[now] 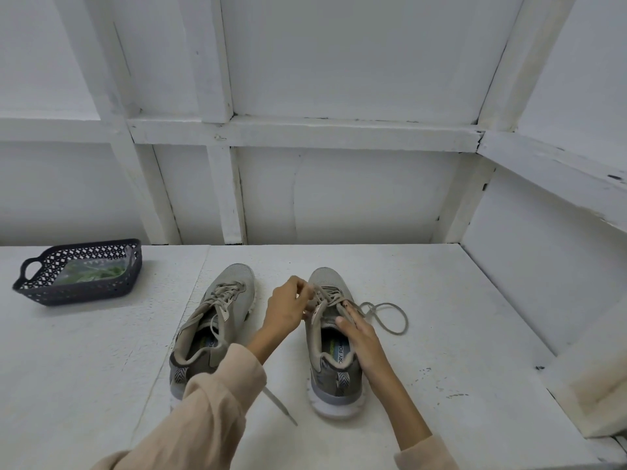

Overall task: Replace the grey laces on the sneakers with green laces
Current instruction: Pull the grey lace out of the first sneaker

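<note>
- White table (458, 334): fills the lower half of the view, with white framed walls behind it and to the right.
- Dark basket (74, 293): far left, at about ten o'clock from the hands and well apart from them. The green laces (95, 273) lie inside it in a clear bag. The left hand is the nearer one for a later reach.
- Left sneaker (234, 283): laced in grey, toe toward twelve and tilted slightly to one o'clock. A sleeve covers part of the heel.
- Right sneaker (334, 371): long axis runs six to twelve, heel toward the person. Both hands are on it.
- Grey lace (405, 322): a slack loop lies on the table at three o'clock of the right sneaker's eyelets. Judged partly pulled out, with the upper rows loosened.
- Left hand (288, 310): crosses over to the right sneaker, fingers curled and pinching the grey lace at the eyelets.
- Right hand (359, 337): fingers straight, resting flat along the tongue and collar to steady the shoe.
- Loose lace end (281, 407): lies near six o'clock between the heels. I cannot tell which shoe it belongs to.
- Hidden: the hands mask the eyelet rows, so the exact row being worked is unclear.
</note>
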Demonstrator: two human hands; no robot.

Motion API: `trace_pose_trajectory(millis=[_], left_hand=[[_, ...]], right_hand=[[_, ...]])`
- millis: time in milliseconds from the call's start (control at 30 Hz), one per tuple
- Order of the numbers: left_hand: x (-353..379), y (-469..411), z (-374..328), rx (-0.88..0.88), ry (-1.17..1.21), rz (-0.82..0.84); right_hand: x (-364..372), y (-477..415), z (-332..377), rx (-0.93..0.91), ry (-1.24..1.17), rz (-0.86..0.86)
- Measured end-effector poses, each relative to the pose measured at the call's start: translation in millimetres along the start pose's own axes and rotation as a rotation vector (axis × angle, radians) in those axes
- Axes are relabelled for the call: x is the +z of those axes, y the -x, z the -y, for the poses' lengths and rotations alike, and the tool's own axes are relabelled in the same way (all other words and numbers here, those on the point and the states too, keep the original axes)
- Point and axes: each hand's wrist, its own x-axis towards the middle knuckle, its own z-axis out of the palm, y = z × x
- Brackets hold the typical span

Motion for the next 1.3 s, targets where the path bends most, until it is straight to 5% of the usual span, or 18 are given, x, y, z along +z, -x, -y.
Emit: trace_pose_trajectory(millis=[167,333,533,700,867,1033,1200,1300], left_hand=[[0,2,7,0.051,-0.111,0.093],[4,2,6,-0.065,0.211,-0.090],[5,6,15,0.021,-0.010,0.021],[9,6,13,-0.095,0.376,-0.150],[13,7,21,-0.012,0.035,-0.033],[9,7,9,-0.098,0.503,-0.222],[12,9,19,-0.014,0.185,-0.013],[16,8,18,-0.003,0.329,-0.134]], right_hand=[[0,-1,-1,0.014,-0.039,0.010],[0,0,0,0.015,-0.034,0.012],[1,1,3,0.005,-0.032,0.003],[1,4,6,0.007,-0.026,0.005],[2,5,7,-0.006,-0.028,0.008],[3,5,8,0.016,-0.054,-0.003],[3,6,9,0.019,-0.062,-0.007],[3,5,8,0.021,-0.067,-0.020]])
